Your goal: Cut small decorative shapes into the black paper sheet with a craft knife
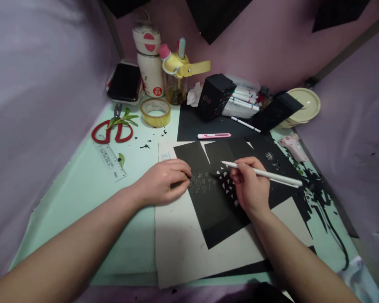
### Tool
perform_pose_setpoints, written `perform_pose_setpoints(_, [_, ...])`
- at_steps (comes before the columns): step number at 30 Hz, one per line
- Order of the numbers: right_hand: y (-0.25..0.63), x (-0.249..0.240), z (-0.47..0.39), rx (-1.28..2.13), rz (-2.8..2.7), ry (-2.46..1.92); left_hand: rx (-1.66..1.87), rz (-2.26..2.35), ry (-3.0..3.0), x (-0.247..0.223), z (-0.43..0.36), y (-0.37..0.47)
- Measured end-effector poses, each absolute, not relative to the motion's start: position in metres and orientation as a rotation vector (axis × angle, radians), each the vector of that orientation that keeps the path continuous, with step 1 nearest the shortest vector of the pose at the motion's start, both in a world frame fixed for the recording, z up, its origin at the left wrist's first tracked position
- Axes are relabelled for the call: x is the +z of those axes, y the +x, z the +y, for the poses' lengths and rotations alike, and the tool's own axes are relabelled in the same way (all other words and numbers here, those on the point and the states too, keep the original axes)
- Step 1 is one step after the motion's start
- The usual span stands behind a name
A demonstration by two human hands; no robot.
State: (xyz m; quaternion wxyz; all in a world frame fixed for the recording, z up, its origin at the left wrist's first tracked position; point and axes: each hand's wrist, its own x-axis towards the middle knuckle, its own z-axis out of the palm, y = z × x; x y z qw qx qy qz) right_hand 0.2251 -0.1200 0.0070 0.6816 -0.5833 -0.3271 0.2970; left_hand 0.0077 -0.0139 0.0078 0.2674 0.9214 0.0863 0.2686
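My right hand (251, 185) grips a white pen (271, 174), its tip pointing left just above the dark paper. Under it lies a sheet of black paper (214, 216) marked with faint outlines of stars, a heart and triangles. Beneath my right hand is a piece of black paper with triangular cutouts (226, 185), partly covered. At the black sheet's left edge rests my left hand (167, 181), palm down, fingers loosely bent and apart from the thumb; nothing shows in it. A pink utility knife (214, 136) lies beyond the sheets.
Red-handled scissors (124, 132), a clear ruler (112, 162) and a tape roll (156, 112) lie left. Bottles (150, 71), a black paper box (214, 99) and markers (244, 103) stand behind. A pink glue gun (293, 147) and black paper scraps (317, 189) are right.
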Motion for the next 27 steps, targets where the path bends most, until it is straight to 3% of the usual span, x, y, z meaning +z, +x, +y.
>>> perform_pose_setpoints(9, [0.2265, 0.0117, -0.1099, 0.851, -0.523, -1.139, 0.806, 0.301, 2.589, 0.0106, -0.0130, 0.0079])
perform_pose_setpoints(18, [0.2251, 0.0081, -0.1107, 0.900, -0.568, -1.155, 0.271, 0.408, 2.790, 0.0099, -0.0192, 0.0084])
perform_pose_setpoints(27, [0.2246, 0.0073, -0.1115, 0.905, -0.579, -1.154, 0.088, 0.456, 2.840, 0.0084, -0.0203, 0.0092])
